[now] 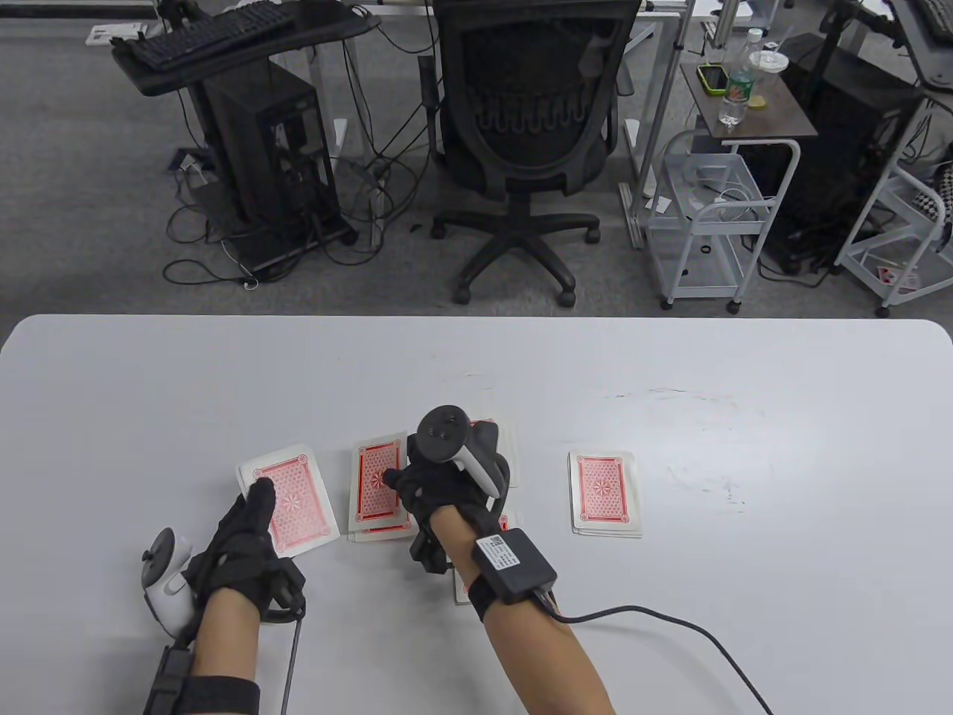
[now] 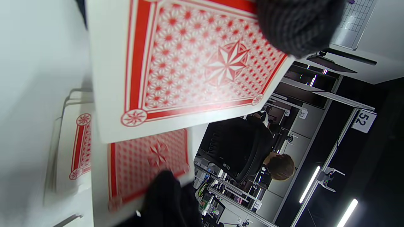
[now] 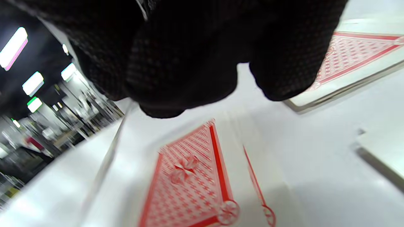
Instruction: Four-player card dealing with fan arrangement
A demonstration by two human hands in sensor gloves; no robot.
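My left hand (image 1: 246, 540) lies at the near left of the white surface (image 1: 744, 417), fingers stretched forward and flat, the fingertips pressing on the leftmost pile of cards (image 1: 292, 497). That pile sits slightly turned, its near end swung to the right. In the left wrist view a gloved fingertip (image 2: 296, 25) rests on the red patterned back of the top card (image 2: 189, 63).

My right hand (image 1: 447, 488) reaches in over the middle of the row, palm down, the grey tracker (image 1: 454, 447) on its back. Its fingers curl down over the cards beneath it, but they hide what they touch, so I cannot tell whether they pinch a card or only hover. Just left of it lies a second pile (image 1: 380, 491), its cards a little askew. A few more cards (image 1: 506, 454) peek out from under and beyond my right hand. A fourth pile (image 1: 604, 493) lies apart on the right, square and neat.

All the cards are face down: white borders, a red frame, a fine red lattice and a star in the centre. My gloves are black knit. A black box (image 1: 514, 566) sits strapped on my right wrist, with a cable (image 1: 670, 622) trailing off to the near right. Beyond the far edge stands a black mesh office chair (image 1: 530, 141).
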